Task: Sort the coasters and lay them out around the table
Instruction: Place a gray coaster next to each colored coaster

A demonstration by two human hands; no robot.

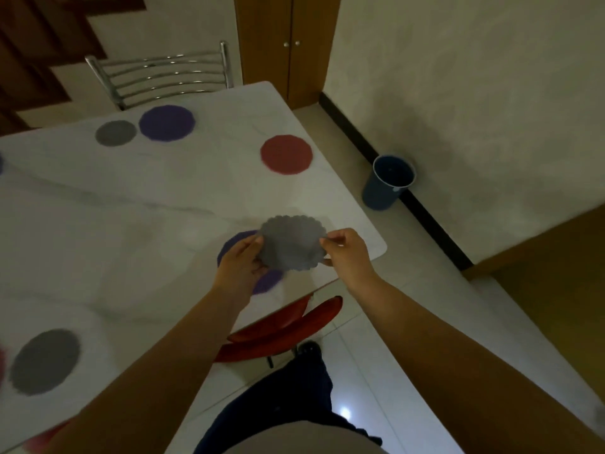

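Note:
A grey scalloped coaster (291,245) hangs just above the white marble table (137,217) near its right corner. My left hand (242,262) pinches its left edge and my right hand (347,249) pinches its right edge. Under it a purple coaster (266,281) lies flat, mostly hidden by my left hand and the grey one. A red coaster (286,154) lies farther back. At the far side sit a purple coaster (167,122) and a small grey coaster (115,133), nearly touching. A larger grey coaster (45,362) rests near the left front.
A metal chair (160,75) stands at the far side. A red chair (281,326) is tucked under the near edge by my leg. A blue bucket (388,181) stands on the floor by the wall. Wooden cabinet doors (288,44) are behind the table.

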